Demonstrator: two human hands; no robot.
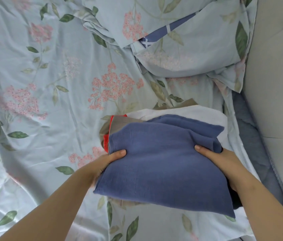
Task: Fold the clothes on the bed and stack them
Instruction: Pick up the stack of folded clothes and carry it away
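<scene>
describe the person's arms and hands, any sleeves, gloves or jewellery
Both forearms are bare up to the frame edge: no sleeves, no gloves, no watch or bracelet at either wrist. The left hand and right hand show no ring on the thumbs. The other fingers are hidden under the folded blue woven cloth, so rings there cannot be ruled out.

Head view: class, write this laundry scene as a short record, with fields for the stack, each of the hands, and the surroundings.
top item: folded blue cloth, uppermost over the other clothes
beneath it: white garment, red garment, tan garment, only edges showing
left hand: grips the blue cloth's left edge, thumb on top
right hand: grips its right edge, thumb on top
surface: floral bedsheet
nearby: pillow in a floral case beyond the stack; grey padded headboard at the right
</scene>
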